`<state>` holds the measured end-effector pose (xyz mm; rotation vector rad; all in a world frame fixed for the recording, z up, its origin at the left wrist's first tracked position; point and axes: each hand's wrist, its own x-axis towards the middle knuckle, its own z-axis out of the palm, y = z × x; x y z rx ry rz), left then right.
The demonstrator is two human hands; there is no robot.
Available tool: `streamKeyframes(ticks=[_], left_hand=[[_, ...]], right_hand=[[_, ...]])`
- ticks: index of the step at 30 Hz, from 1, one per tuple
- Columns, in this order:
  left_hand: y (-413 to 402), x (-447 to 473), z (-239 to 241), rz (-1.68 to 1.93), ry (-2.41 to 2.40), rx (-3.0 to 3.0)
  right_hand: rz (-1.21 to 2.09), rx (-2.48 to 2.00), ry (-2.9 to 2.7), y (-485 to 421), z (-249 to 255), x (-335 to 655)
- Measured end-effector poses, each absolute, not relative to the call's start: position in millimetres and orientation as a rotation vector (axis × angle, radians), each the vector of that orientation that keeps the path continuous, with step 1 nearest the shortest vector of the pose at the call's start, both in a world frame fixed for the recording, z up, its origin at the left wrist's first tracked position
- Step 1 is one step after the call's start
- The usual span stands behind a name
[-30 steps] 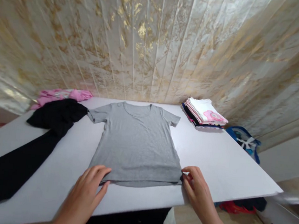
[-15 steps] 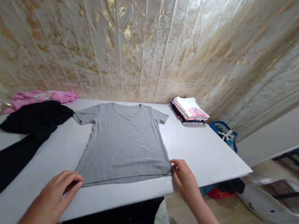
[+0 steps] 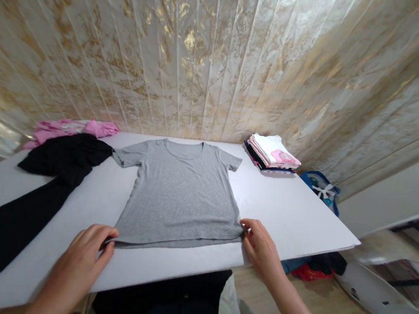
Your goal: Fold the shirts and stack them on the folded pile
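Note:
A grey short-sleeved T-shirt lies spread on the white table, its neckline toward the wall and its hem toward me. At the hem's left corner, my left hand pinches the cloth between thumb and fingers. My right hand grips the opposite hem corner, close to the table's front edge. Between the two hands the hem's front and back layers lie slightly apart. Both sleeves are stretched outward, and the left one reaches the black garment beside it.
Black clothing covers the table's left side, with a pink garment behind it. A folded clothes stack stands at the back right. Beyond the right edge sits a blue bag. A patterned gold-and-white wall borders the back.
My left hand has closed on the hem's left corner and lifted it slightly. My right hand keeps its hold on the other corner. The view has shifted a little.

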<state>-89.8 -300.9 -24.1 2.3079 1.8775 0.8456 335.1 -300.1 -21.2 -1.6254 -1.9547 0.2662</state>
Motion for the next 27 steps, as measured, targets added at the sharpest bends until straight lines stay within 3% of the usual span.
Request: streamKeyframes(ticks=[11, 27], left_hand=[[-312, -82, -1, 1.100, 2.134, 1.999], [-322, -93, -12, 0.609, 2.137, 2.246]], right_hand=[[0.357, -1.591, -1.958, -303, -14, 325], [0.303, -1.539, -1.937, -308, -20, 341]])
